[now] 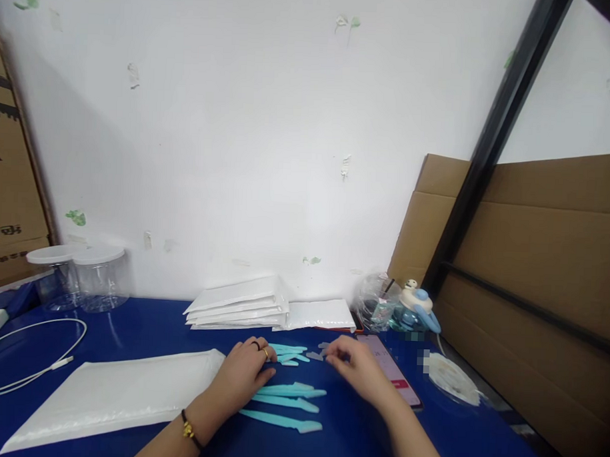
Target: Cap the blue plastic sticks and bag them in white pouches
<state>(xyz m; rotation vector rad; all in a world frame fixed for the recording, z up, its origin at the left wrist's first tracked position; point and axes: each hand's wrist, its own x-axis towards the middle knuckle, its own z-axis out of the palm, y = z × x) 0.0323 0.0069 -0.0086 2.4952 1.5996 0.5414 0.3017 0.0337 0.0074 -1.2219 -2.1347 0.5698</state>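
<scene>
Centrally, two bare hands work above a blue tabletop [146, 329]. The left hand [247, 363] lies palm down, its fingertips at the near ends of a small far group of turquoise eyebrow razors [291, 349]; whether it grips one or merely rests against them cannot be told. Nearer the wearer, a second group of turquoise razors [291, 403] fans out, tips toward the right, partly hidden by the left hand and wrist. The right hand [353, 363] is bent, thumb and index finger drawn near each other beside several small translucent pieces [314, 355], possibly blade covers; no held item can be made out between the fingers. By judgement, the step in hand is the fingering of these small parts, left hand at the razors, right hand at the pieces. Lifting one such flat piece would call for a precise fingertip pinch at its edge, with neighbouring pieces left undisturbed. A smartphone [390, 371] lies just right of the right hand, a large white padded mailer [119, 389] left of the left hand, and a stack of white mailers [232, 306] against the wall.
</scene>
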